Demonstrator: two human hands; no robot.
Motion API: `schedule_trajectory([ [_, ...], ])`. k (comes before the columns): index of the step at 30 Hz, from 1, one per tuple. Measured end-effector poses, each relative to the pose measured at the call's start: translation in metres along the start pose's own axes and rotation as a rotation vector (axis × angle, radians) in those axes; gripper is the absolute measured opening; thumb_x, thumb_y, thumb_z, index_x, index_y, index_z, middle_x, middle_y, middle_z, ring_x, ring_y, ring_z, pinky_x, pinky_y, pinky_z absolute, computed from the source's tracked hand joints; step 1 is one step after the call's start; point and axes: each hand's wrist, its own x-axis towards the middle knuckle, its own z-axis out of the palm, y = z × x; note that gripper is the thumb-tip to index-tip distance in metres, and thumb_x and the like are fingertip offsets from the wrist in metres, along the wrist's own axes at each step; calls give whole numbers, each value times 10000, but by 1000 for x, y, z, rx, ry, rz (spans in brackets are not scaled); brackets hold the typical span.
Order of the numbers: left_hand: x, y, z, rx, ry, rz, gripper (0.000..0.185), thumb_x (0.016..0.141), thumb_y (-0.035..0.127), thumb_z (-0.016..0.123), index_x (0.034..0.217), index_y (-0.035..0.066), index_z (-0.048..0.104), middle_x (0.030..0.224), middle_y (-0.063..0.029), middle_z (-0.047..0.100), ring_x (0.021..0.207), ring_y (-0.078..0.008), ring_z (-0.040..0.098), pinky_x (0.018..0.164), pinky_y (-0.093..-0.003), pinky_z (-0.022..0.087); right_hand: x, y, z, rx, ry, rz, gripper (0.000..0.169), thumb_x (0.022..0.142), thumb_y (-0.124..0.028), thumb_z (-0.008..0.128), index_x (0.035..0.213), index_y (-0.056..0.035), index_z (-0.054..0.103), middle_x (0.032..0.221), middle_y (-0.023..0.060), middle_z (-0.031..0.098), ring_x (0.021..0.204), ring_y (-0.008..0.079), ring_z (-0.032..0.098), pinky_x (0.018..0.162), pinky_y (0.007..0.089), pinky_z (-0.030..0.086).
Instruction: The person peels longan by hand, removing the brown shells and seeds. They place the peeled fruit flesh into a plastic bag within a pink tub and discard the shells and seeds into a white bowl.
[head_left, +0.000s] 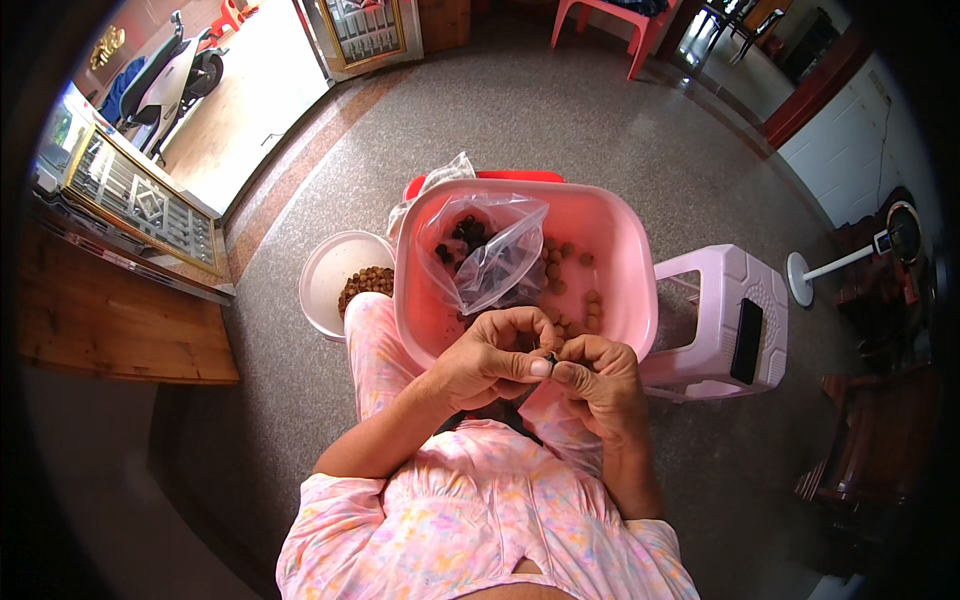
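Above the near rim of a pink plastic basin (634, 300), my left hand (491, 356) and my right hand (606, 381) meet. Between their thumbs and fingertips they pinch one small dark piece (552, 358), perhaps the flesh of a dried fruit. Round brown fruits (555, 266) that look like dried longans lie in the basin's right half, some hidden behind my hands. To their left, a clear plastic bag (510, 259) stands open, with dark lumps (471, 231) inside it. Left of the basin, a white bucket (321, 274) holds a heap of small brown pieces (367, 285).
A lilac plastic stool (709, 322) at the right carries a black phone (747, 341). Under the basin's far side show a red plastic edge (517, 176) and a pale cloth (450, 171). Farther off are a red chair (637, 26), a white-based stand (801, 279) and a parked scooter (161, 90).
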Motion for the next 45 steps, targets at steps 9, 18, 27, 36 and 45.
schedule_trajectory([
  [9, -5, 2, 2, 168, -7, 10, 165, 780, 76, 595, 869, 7, 475, 638, 17, 421, 467, -28, 317, 380, -169, 221, -3, -8, 5, -23, 2, 86, 107, 763, -71, 616, 740, -13, 530, 543, -29, 434, 388, 9, 305, 321, 161, 198],
  [18, -8, 0, 4, 531, 2, 136, 209, 869, 233, 482, 869, 24, 472, 617, 39, 363, 477, -23, 290, 398, -166, 223, -3, -8, 3, -42, -34, 132, 114, 761, -88, 622, 746, -19, 533, 547, -25, 450, 388, 7, 333, 318, 169, 208],
  [27, -3, -9, -3, -100, 102, 50, 227, 876, 262, 452, 880, 40, 493, 669, 8, 417, 465, -28, 281, 360, -142, 216, 4, -7, 0, 180, -85, 177, 140, 747, -45, 533, 852, 45, 510, 592, -11, 431, 407, 11, 278, 322, 146, 215],
  [36, -5, -6, -1, -139, 172, 29, 222, 876, 284, 456, 837, 73, 515, 617, 29, 376, 459, -27, 287, 354, -147, 202, 12, 1, -6, 450, -59, 163, 131, 739, -77, 454, 841, -3, 490, 647, 54, 459, 455, 74, 387, 317, 174, 297],
  [45, 4, 52, -27, 415, 506, 513, 111, 853, 141, 506, 882, 34, 508, 616, 41, 398, 430, -3, 274, 351, -147, 203, 21, 12, -20, 498, 43, 41, 156, 633, 23, 375, 753, -12, 468, 673, 107, 482, 462, 130, 452, 304, 204, 341],
])
